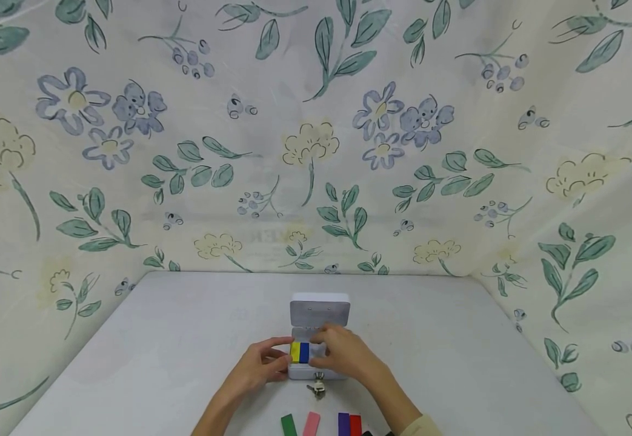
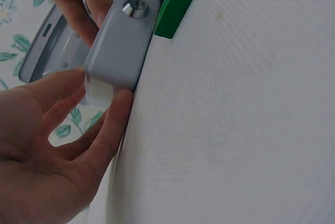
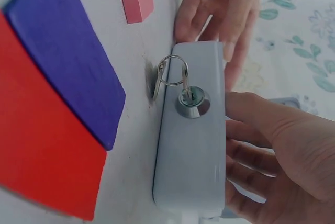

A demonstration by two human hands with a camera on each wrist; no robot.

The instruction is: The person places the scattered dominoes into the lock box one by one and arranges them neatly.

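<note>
A small grey metal lock box (image 1: 318,373) stands on the white table with its lid (image 1: 320,313) raised; keys (image 1: 319,387) hang from the front lock. Inside, at the left, a yellow block (image 1: 295,352) and a blue block (image 1: 304,353) lie side by side. My left hand (image 1: 263,363) holds the box's left end, its thumb at the upper edge and fingers lower down in the left wrist view. My right hand (image 1: 343,351) reaches into the box's right part with bent fingers. The box wall hides those fingertips in the right wrist view, so anything between them cannot be seen.
In front of the box lie a green block (image 1: 288,425), a pink block (image 1: 311,424), a purple block (image 1: 343,424) and a red block (image 1: 355,425). Dark pieces (image 1: 367,433) show at the bottom edge. A flowered cloth (image 1: 316,151) hangs behind the table (image 1: 212,315).
</note>
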